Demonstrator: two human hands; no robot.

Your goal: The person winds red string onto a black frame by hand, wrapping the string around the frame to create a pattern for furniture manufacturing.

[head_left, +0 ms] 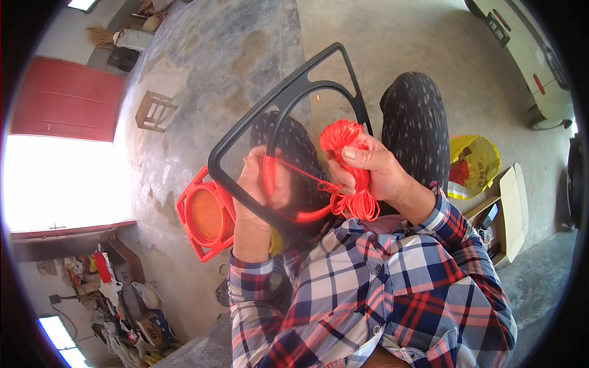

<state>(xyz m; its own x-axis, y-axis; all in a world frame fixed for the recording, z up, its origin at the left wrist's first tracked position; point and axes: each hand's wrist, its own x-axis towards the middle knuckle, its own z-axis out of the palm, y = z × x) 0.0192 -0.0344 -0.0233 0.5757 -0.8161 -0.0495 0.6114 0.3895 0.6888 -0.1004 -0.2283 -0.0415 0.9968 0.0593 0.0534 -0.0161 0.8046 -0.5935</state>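
Observation:
Over my lap a black plastic frame (297, 87) with a round ring inside it is tilted. Red cord is wound closely round the ring's lower part, and this wrapped section (269, 175) passes by my left hand (250, 178). That hand is closed on the frame at its left side; some fingers are blurred behind the ring. My right hand (375, 168) grips a thick bundle of red cord (341, 135), thumb on top, with loose loops hanging below. A single strand runs from the bundle to the wrapped ring.
A red-orange frame with a round middle (184, 208) is beside my left forearm. To my right are a yellow bag (481, 165) and an open cardboard box (514, 205). A small wooden stool (153, 111) stands on the concrete floor; a white vehicle (534, 67) is at far right.

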